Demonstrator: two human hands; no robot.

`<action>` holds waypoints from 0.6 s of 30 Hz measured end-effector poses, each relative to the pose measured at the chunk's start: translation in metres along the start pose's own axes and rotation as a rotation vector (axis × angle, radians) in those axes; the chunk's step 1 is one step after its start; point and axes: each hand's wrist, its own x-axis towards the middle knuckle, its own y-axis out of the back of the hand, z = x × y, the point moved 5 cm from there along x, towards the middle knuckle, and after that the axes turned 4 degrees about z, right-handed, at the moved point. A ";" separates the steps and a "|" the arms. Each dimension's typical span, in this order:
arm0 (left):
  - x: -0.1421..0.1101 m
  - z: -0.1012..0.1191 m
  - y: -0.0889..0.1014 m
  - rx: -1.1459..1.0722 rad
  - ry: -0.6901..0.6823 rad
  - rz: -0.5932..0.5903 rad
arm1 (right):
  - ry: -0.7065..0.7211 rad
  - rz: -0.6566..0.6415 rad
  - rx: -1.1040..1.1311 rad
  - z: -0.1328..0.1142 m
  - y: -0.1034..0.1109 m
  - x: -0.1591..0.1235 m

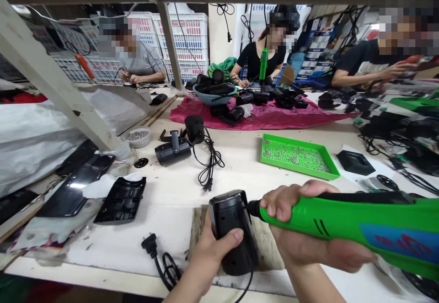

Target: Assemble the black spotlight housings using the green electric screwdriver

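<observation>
My left hand (pixel 214 252) is closed round a black cylindrical lamp housing (pixel 236 234), which stands tilted over a worn pad (pixel 270 248). From the housing's lower end a black cord runs off the bottom of the view. In my right hand (pixel 305 230) lies a green electric screwdriver (pixel 329 216), its fingers wrapped round the body. The screwdriver's black nose meets the right side of the housing near the top; the bit's tip is hidden. Left of my left hand lies a black plug (pixel 150 244) with coiled cord.
A green tray (pixel 298 156) of small screws sits beyond my right hand. Two assembled lamps (pixel 173 150) with a cord, a screw tub (pixel 139 137) and an open half-shell (pixel 122 200) lie to the left. Several co-workers sit across the table. A slanted post (pixel 58 74) rises at left.
</observation>
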 end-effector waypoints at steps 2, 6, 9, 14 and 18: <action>-0.002 0.000 -0.001 0.014 -0.024 -0.006 | -0.013 0.013 -0.002 -0.002 0.001 -0.001; -0.003 0.000 -0.002 0.007 -0.004 -0.005 | -0.032 0.044 0.028 -0.007 0.003 0.000; -0.003 0.000 0.000 -0.003 0.035 0.015 | -0.002 0.068 0.054 -0.014 0.004 0.004; -0.003 0.001 0.001 -0.038 0.106 0.053 | 0.086 0.068 0.050 -0.022 0.005 0.009; -0.003 0.002 0.000 -0.045 0.090 0.068 | 0.084 0.075 0.056 -0.016 0.004 0.007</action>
